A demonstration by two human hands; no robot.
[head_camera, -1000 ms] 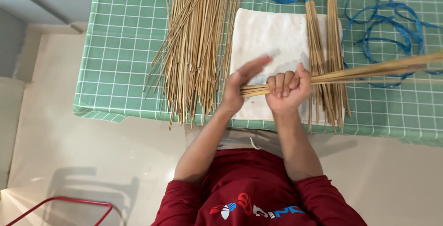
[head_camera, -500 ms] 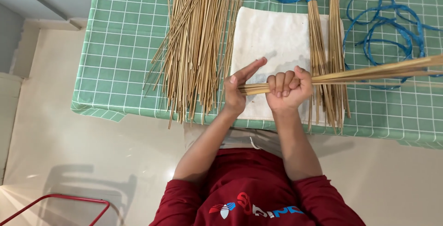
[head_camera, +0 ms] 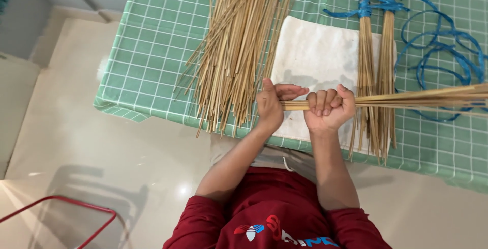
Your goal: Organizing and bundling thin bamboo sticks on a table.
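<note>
Grips a slim bundle of tan sticks (head_camera: 417,96) crosswise, just above the front edge of the green checked worktop (head_camera: 152,51) and over a white cloth (head_camera: 315,56). Runs from the hands off towards the right edge of the view, passing over two tied bundles (head_camera: 376,51) and a loose blue cord (head_camera: 437,51).

Clenched with the right hand (head_camera: 328,109), fingers (head_camera: 323,101) wrapped over the top of the sticks, knuckles towards the body. No visible change there against a second ago: same fist, same place on the bundle.

Different at the left hand (head_camera: 272,104). A second ago held open and flat against the blunt near end of the sticks, fingers stretched up and out. Half a second ago already folding. Now curled round that end, thumb laid along the top towards the right fist, palm closed against the stick tips.

Reads as a switch from patting the ends to a two-handed hold, judging by the near ends, which sit hidden inside the left fist. Cannot tell whether the tips lie flush.

Untouched just to the left: a big loose heap of the same sticks (head_camera: 239,51), fanned over the worktop's edge.
</note>
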